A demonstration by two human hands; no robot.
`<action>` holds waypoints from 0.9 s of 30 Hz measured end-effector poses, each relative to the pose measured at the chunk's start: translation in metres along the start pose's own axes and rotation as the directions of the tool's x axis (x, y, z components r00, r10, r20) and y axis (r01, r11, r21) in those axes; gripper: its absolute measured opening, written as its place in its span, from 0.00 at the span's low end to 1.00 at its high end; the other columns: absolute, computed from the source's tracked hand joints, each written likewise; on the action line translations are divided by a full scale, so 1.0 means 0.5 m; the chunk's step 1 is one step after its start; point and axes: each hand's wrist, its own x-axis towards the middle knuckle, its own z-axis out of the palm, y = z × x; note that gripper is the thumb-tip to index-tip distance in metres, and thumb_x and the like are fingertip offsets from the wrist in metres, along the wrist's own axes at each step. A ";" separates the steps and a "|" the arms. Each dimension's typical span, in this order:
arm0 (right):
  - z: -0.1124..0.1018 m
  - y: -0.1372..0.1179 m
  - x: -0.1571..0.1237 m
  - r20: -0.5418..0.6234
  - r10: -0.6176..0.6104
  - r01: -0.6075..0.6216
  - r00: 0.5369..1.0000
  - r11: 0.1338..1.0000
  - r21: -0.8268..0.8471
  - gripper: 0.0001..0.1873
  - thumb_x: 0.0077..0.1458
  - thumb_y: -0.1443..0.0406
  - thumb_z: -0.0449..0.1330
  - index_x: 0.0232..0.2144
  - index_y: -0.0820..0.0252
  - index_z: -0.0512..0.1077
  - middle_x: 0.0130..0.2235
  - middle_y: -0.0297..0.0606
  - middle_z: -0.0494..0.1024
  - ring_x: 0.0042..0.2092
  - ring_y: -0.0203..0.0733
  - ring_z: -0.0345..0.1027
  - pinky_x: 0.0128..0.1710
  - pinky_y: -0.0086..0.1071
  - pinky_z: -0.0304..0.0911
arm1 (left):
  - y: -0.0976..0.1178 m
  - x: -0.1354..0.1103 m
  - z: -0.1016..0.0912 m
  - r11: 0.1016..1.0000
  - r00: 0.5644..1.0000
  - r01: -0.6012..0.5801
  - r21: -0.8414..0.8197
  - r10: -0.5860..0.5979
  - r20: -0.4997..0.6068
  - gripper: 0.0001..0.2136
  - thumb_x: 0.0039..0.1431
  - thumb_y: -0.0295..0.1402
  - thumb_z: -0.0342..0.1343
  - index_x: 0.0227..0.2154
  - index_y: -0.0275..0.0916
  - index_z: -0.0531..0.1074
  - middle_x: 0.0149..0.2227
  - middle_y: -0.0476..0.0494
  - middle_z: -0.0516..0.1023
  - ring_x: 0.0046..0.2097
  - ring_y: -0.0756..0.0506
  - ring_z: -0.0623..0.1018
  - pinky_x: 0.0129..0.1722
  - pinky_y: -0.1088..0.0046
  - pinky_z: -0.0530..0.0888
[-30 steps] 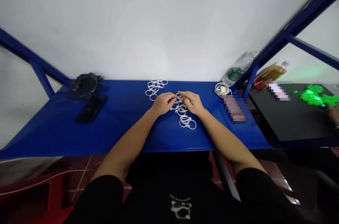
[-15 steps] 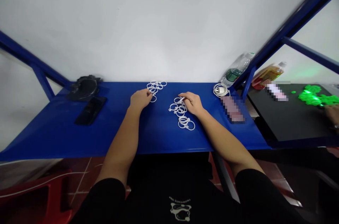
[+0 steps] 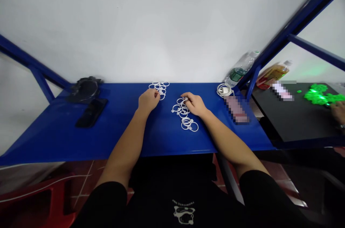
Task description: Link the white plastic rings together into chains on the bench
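Observation:
My left hand [image 3: 148, 100] is closed in a pinch at the near edge of a cluster of white plastic rings [image 3: 157, 85] by the wall. One white ring [image 3: 162, 95] shows at its fingertips. Over the far end of a second group of white rings [image 3: 183, 112], my right hand [image 3: 196, 104] has its thumb and index finger bent together on a ring there; the fingers partly hide it. These rings look like curtain rings with small eyelets, and they lie overlapping on the blue table [image 3: 121, 134].
At left are a black plastic bag [image 3: 86, 89] and a dark phone [image 3: 92, 113]. A coiled white cable with charger [image 3: 224, 90], a bottle [image 3: 238, 73] and a blurred-out flat object [image 3: 237, 110] sit right. Beyond the blue frame, another person's hand [image 3: 338, 112] is near glowing green pieces [image 3: 319, 95].
My left hand has shifted right, and the ring at its fingertips has moved right with it. My right hand has stayed almost in place over its group, its fingers moving slightly.

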 end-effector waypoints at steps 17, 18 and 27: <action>0.009 -0.015 -0.001 0.027 -0.123 0.122 0.992 0.992 0.005 0.16 0.71 0.59 0.53 0.48 0.56 0.79 0.40 0.40 0.83 0.39 0.42 0.75 0.40 0.33 0.68 | 0.090 -0.049 0.062 0.754 0.776 -0.631 -0.185 0.610 -0.161 0.12 0.71 0.36 0.53 0.34 0.41 0.80 0.33 0.42 0.81 0.37 0.44 0.79 0.42 0.64 0.73; 0.011 -0.015 -0.001 0.031 -0.118 0.118 0.993 0.993 -0.002 0.16 0.70 0.60 0.52 0.47 0.56 0.79 0.39 0.40 0.83 0.39 0.42 0.76 0.40 0.33 0.68 | 0.089 -0.048 0.063 0.756 0.779 -0.626 -0.190 0.606 -0.161 0.12 0.71 0.37 0.53 0.35 0.41 0.80 0.33 0.42 0.81 0.37 0.45 0.79 0.42 0.64 0.73; 0.013 -0.006 0.000 -0.263 -0.074 0.073 0.962 0.997 -0.014 0.12 0.66 0.63 0.56 0.44 0.55 0.80 0.36 0.38 0.82 0.34 0.41 0.73 0.38 0.35 0.69 | 0.042 -0.015 0.042 0.889 0.904 -0.410 -0.204 0.368 -0.216 0.12 0.71 0.38 0.53 0.40 0.40 0.81 0.41 0.41 0.83 0.45 0.42 0.80 0.51 0.62 0.74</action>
